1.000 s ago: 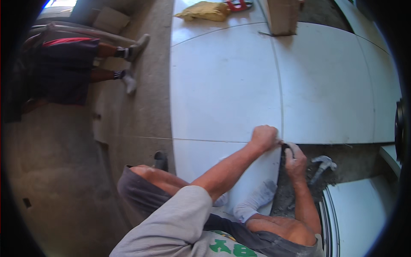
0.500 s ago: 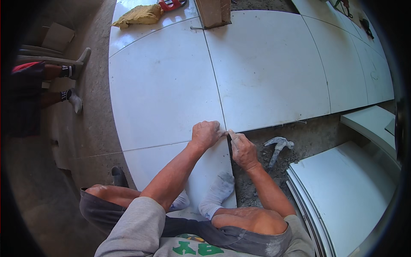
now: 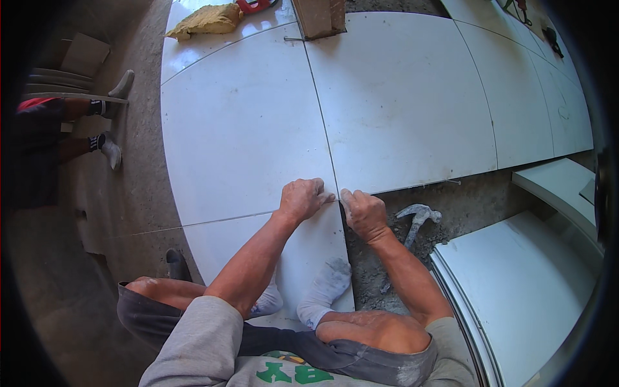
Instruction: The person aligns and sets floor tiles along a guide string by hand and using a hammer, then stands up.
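Observation:
My left hand (image 3: 303, 198) is closed, fingertips pinched low over the corner where the large white floor tiles (image 3: 251, 129) meet. Just right of it, my right hand (image 3: 364, 213) is also closed, thumb and fingers pressed together at the tile edge. A small gap parts the two hands. Whatever they hold, if anything, is too small or hidden to name. A thin string (image 3: 145, 231) runs in from the left over the floor and along the joint toward my left hand. Beside my right hand a claw hammer (image 3: 419, 216) lies on the rough ground.
A stack of white tiles (image 3: 516, 284) stands at the right, with another tile piece (image 3: 561, 187) beyond it. A nail (image 3: 453, 181) sticks out by the tile edge. Far off lie a yellow sponge (image 3: 209, 21) and a block (image 3: 319, 18). Another person's feet (image 3: 111, 151) are at the left.
My left hand has drawn slightly left and my right hand a little up and left, opening the gap between them. The other person's long strip has shifted slightly.

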Motion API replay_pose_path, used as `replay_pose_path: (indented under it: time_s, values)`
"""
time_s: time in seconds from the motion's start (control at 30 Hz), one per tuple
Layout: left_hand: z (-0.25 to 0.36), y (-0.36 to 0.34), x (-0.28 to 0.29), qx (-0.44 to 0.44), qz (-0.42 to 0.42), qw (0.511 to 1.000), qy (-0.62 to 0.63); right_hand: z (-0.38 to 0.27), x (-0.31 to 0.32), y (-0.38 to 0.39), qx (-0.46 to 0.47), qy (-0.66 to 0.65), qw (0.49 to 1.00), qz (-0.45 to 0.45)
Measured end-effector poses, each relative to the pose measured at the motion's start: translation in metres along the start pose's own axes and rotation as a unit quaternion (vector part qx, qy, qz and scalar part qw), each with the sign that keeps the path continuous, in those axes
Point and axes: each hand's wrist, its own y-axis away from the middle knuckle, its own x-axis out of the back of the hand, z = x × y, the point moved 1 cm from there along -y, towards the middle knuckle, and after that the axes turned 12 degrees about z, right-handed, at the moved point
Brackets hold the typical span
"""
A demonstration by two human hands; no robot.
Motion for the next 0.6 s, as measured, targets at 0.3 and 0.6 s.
replay_pose_path:
  time_s: [0.3,0.6]
  values:
    - [-0.01,0.016,0.006,0.011,-0.049,0.998,-0.026,-0.002,0.007,-0.008,-0.066,-0.056,0.996,-0.004]
    - [-0.011,0.05,-0.025,0.033,-0.015,0.999,0.018,0.0,-0.001,-0.008,-0.083,-0.074,0.994,-0.007]
